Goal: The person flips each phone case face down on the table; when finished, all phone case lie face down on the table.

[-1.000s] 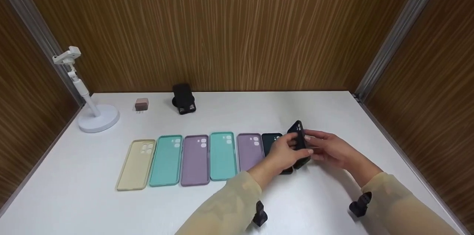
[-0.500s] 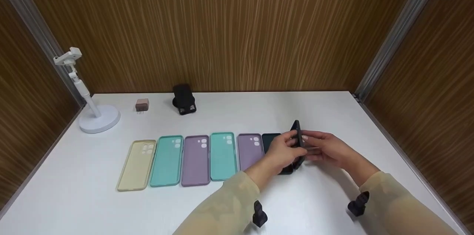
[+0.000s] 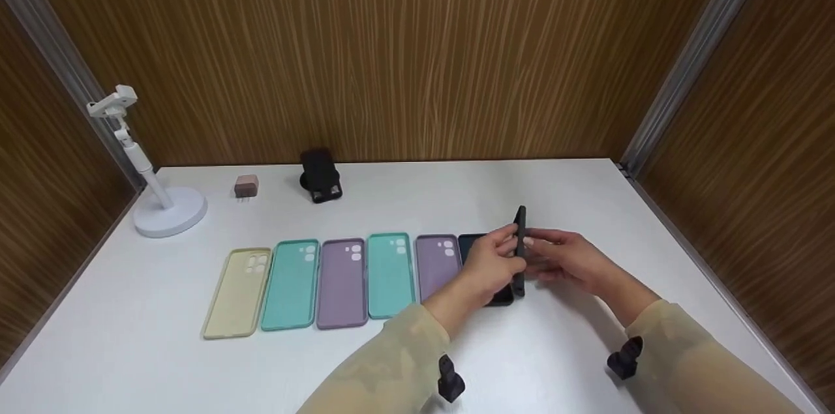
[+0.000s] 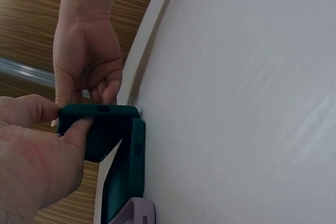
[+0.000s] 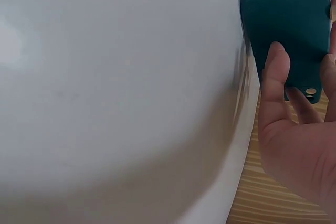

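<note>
left hand [image 3: 497, 262] pinched dark case [image 3: 520, 248] | right hand [image 3: 566, 260] gripped its other side | case stood on edge (upright) above white bench [image 3: 574, 199], beside dark flat case [image 3: 471, 246] ending the row

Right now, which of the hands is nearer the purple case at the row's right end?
Left. The left hand sits just right of that purple case, gripping the upright dark case; the right hand holds it from the far side.
</note>
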Motion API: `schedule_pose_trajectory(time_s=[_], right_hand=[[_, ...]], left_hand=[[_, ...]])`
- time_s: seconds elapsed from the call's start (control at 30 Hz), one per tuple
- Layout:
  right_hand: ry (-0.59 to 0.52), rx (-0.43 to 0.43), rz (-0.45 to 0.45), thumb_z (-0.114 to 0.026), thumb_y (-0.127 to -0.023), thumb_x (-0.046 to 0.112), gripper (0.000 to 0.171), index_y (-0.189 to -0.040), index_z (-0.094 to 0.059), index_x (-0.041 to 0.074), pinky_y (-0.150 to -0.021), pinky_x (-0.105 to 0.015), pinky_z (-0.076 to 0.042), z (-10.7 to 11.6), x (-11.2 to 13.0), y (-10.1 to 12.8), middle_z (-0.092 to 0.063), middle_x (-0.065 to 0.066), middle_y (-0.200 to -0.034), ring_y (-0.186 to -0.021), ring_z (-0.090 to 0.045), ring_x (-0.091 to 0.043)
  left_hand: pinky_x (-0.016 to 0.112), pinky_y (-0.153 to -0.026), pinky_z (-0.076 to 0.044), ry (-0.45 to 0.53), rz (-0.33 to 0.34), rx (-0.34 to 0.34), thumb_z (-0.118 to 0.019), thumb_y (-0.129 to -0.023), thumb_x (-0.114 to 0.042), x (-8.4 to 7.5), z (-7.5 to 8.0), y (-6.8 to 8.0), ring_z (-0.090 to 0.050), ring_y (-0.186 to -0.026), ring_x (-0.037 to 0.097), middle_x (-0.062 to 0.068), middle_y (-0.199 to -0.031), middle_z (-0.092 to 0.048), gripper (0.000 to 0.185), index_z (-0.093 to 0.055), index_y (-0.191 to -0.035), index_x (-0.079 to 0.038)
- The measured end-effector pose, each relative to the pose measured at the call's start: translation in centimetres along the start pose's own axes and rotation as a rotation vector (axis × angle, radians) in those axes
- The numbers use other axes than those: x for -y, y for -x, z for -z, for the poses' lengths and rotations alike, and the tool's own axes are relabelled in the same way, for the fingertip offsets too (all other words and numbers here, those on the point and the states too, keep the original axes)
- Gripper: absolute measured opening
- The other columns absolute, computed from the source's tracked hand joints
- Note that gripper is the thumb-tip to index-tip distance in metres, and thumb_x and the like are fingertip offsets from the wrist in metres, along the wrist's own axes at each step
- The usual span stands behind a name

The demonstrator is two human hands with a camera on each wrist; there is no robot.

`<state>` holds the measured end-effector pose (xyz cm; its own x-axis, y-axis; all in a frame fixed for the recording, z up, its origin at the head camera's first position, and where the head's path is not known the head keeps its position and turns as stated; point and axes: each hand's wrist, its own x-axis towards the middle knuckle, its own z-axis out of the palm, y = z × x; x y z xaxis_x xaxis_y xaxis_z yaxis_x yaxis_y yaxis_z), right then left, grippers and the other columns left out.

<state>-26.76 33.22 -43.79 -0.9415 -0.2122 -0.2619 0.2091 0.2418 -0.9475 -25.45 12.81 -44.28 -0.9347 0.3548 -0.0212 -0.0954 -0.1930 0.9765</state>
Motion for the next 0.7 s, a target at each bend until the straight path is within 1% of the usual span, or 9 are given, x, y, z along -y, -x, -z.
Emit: schedule_pose_trajectory(time_s=[0.03,0.1,0.2,0.33,0.43,0.53,0.7], right_hand=[[0.014,-0.013,-0.005,-0.067,-0.107,0.035,0.070,-0.161,-0.040,-0.002,-0.084,-0.031,-0.060,-0.07,0.03,-0.01,-0.074,-0.012,-0.124,-0.105,-0.075,-0.024],[0.049,-0.027,-0.008,-0.067,-0.106,0.039,0.073,-0.160,-0.041,-0.001,-0.087,-0.032,-0.059,-0.19,0.09,-0.06,-0.074,-0.012,-0.125,-0.107,-0.073,-0.024],[0.082,-0.056,-0.026,-0.069,-0.103,0.046,0.078,-0.160,-0.043,0.001,-0.092,-0.034,-0.056,-0.36,0.15,-0.13,-0.074,-0.011,-0.124,-0.109,-0.072,-0.024],[0.095,-0.063,-0.052,-0.069,-0.102,0.051,0.083,-0.162,-0.040,0.003,-0.095,-0.035,-0.053,-0.41,0.11,-0.29,-0.073,-0.012,-0.125,-0.111,-0.071,-0.026],[0.086,-0.047,-0.061,-0.068,-0.103,0.050,0.085,-0.165,-0.033,0.003,-0.094,-0.035,-0.052,-0.33,0.03,-0.36,-0.073,-0.012,-0.125,-0.111,-0.070,-0.025],[0.073,-0.050,-0.064,-0.068,-0.103,0.048,0.087,-0.167,-0.029,0.005,-0.094,-0.034,-0.050,-0.27,0.01,-0.43,-0.074,-0.010,-0.123,-0.110,-0.070,-0.022],[0.051,-0.080,-0.056,-0.071,-0.103,0.040,0.083,-0.167,-0.030,0.007,-0.097,-0.035,-0.049,-0.24,-0.03,-0.50,-0.070,-0.012,-0.128,-0.108,-0.066,-0.021]], left_hand=[[0.036,-0.099,-0.055,0.018,0.003,0.001,-0.061,-0.084,0.020,0.02,0.03,0.01,-0.063,-0.131,0.026,0.019,-0.144,-0.064,0.075,-0.050,-0.156,-0.002],[0.042,-0.100,-0.055,0.049,0.012,-0.003,-0.060,-0.085,0.020,-0.03,0.06,0.07,-0.063,-0.130,0.028,0.018,-0.144,-0.064,0.075,-0.051,-0.156,-0.003],[0.046,-0.095,-0.058,0.117,0.025,0.000,-0.059,-0.085,0.022,-0.03,0.02,0.12,-0.065,-0.127,0.027,0.017,-0.143,-0.065,0.076,-0.052,-0.156,-0.005],[0.049,-0.095,-0.058,0.169,0.021,0.005,-0.057,-0.084,0.023,0.08,0.05,0.19,-0.067,-0.124,0.027,0.018,-0.144,-0.065,0.077,-0.052,-0.156,-0.005],[0.050,-0.096,-0.058,0.195,0.024,0.010,-0.057,-0.084,0.023,0.28,0.11,0.20,-0.068,-0.123,0.029,0.018,-0.144,-0.064,0.078,-0.051,-0.156,-0.005],[0.049,-0.095,-0.059,0.216,0.031,0.012,-0.057,-0.085,0.022,0.49,0.22,0.16,-0.068,-0.122,0.031,0.019,-0.144,-0.064,0.077,-0.049,-0.157,-0.004],[0.047,-0.093,-0.060,0.193,0.024,0.012,-0.058,-0.084,0.022,0.94,0.62,0.03,-0.070,-0.119,0.032,0.020,-0.144,-0.063,0.076,-0.049,-0.156,-0.001]])
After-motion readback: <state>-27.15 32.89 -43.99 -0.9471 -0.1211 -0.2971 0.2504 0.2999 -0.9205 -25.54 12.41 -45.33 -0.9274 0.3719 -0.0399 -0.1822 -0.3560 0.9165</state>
